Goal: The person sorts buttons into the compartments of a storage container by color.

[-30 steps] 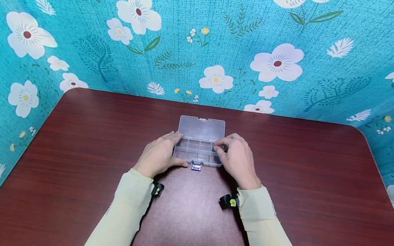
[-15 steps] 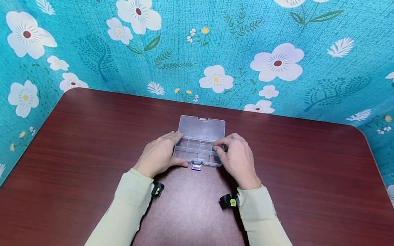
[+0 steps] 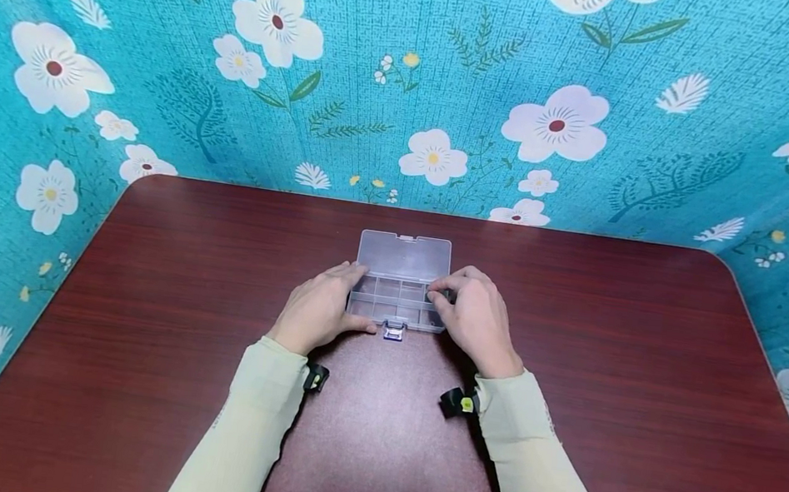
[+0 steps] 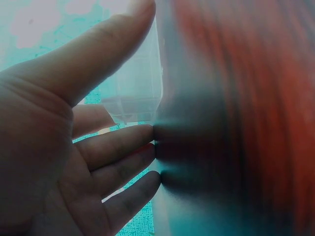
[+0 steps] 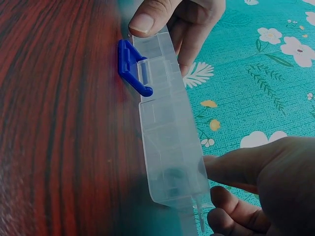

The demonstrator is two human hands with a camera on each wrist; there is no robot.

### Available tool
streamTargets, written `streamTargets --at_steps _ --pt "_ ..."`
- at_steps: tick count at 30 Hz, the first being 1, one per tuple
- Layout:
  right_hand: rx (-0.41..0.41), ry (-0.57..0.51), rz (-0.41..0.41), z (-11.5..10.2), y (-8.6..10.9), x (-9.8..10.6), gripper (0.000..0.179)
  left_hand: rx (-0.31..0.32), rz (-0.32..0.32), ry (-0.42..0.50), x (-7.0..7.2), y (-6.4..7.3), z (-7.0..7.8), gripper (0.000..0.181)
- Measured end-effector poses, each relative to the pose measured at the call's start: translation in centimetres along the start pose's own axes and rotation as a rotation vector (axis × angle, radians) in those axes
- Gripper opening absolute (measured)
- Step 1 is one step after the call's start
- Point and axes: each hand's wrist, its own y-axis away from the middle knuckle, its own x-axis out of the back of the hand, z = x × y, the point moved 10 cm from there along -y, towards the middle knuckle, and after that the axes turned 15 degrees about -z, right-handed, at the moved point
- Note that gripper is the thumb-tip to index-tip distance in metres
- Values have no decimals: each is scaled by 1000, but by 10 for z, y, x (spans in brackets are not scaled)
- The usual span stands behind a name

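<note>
A clear plastic compartment box (image 3: 387, 301) lies on the table, its lid (image 3: 404, 256) swung back away from the person. A blue latch (image 5: 129, 69) hangs off the front wall. My left hand (image 3: 313, 310) holds the box's left end, thumb along the front and fingers at the far side. At the back right compartment, my right hand (image 3: 476, 321) has thumb and forefinger together, with a small dark green thing (image 5: 174, 174) at their tips. Through the cloudy wall in the right wrist view, its kind cannot be made out.
The reddish-brown wooden table (image 3: 160, 348) stretches out on both sides of the box. Behind it hangs a turquoise flowered cloth (image 3: 419, 73), which also runs down both sides. A black strap (image 3: 317, 379) is worn at each wrist.
</note>
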Motion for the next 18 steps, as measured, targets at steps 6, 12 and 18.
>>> streamTargets --at_steps 6,12,18 --pt "0 3 -2 0 0 0 8 -6 6 -5 1 0 0 96" --pt "-2 -6 -1 0 0 1 8 6 -2 -2 0 0 0 96" --pt "7 -16 14 1 0 4 8 6 -6 1 0 0 -1 95"
